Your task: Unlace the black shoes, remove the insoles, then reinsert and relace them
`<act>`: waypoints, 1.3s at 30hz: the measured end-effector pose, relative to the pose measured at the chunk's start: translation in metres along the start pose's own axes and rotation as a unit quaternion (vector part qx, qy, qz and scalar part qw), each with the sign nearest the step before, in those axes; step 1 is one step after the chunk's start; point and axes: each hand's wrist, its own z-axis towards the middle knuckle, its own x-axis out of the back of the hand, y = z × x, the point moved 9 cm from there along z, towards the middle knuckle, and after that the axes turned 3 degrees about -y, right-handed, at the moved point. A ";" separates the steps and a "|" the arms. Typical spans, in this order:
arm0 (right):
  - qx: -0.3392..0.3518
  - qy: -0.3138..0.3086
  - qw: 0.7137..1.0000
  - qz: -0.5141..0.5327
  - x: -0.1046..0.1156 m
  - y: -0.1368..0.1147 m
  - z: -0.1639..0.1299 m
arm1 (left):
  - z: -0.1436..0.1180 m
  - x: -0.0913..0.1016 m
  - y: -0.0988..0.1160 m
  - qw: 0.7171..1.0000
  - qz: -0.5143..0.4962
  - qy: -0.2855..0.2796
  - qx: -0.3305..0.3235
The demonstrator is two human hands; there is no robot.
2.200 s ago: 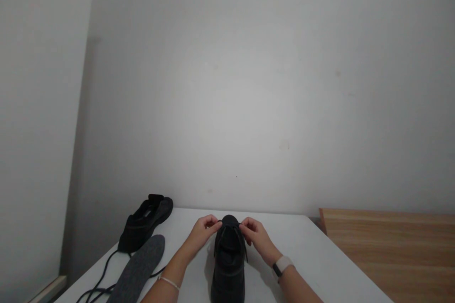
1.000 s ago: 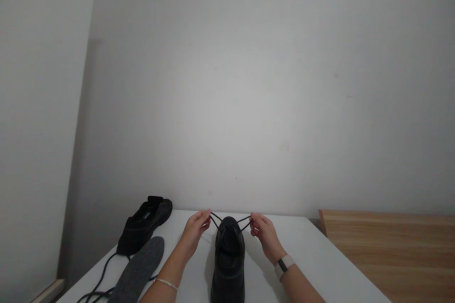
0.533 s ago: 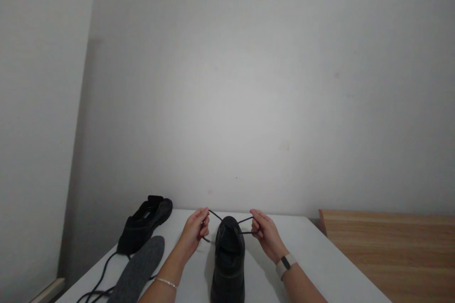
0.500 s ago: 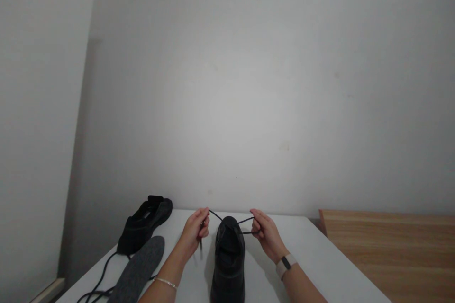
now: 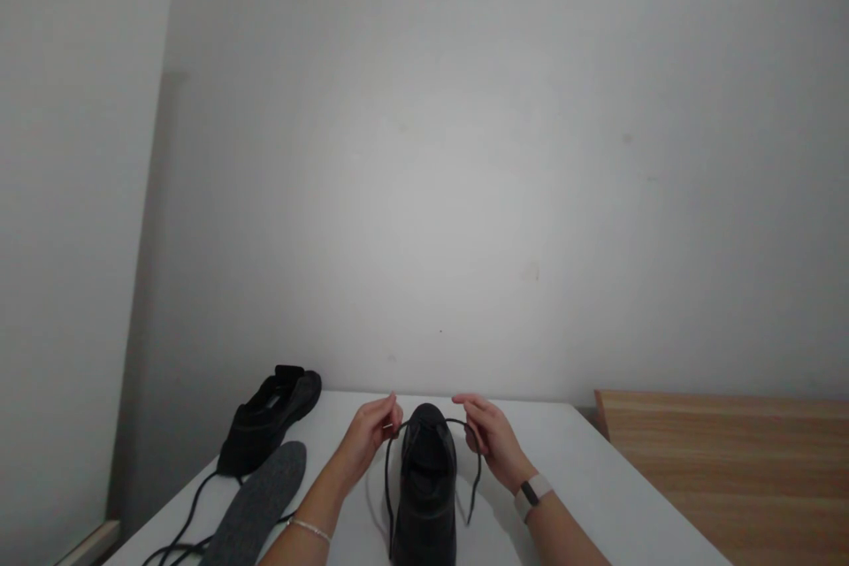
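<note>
a black lace-up shoe (image 5: 425,486) stands on its sole near the middle of the white table (image 5: 597,495), close to the near edge, toe pointing toward the far edge and the wall. the left hand (image 5: 368,438) pinches one end of the black shoelace (image 5: 387,495) between thumb and forefinger just left of the toe; the right hand (image 5: 491,433) pinches the other end just right of it. both lace ends hang slack in loops down either side of the shoe.

the lace looks thin, soft and limp, with no stiffness of its own, so it probably needs a fingertip pinch close to where it leaves the eyelets. the shoe looks light but firm, with a smooth, slightly shiny upper that could slide on the table when the lace is pulled; the sides by the heel would be a steadier hold.

toward the far left corner lies a second black shoe (image 5: 269,417), tipped on its side, with a grey insole (image 5: 260,504) beside it along the left edge and a loose black lace (image 5: 189,526) trailing under it. a wooden surface (image 5: 730,469) adjoins the table's right edge.
</note>
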 end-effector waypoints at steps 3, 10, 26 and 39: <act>-0.041 0.015 0.995 -0.091 0.004 0.017 0.004 | 0.004 0.009 -0.015 0.996 0.080 0.033 0.034; -0.072 -0.002 0.984 -0.161 0.000 0.030 0.003 | 0.010 0.016 -0.036 0.976 0.206 0.036 0.062; -0.016 0.021 0.984 -0.178 -0.005 0.025 0.003 | 0.010 0.009 -0.025 0.969 0.243 0.040 -0.016; -0.018 0.011 0.982 -0.188 -0.003 0.026 0.006 | 0.009 0.011 -0.018 0.956 0.286 0.049 -0.032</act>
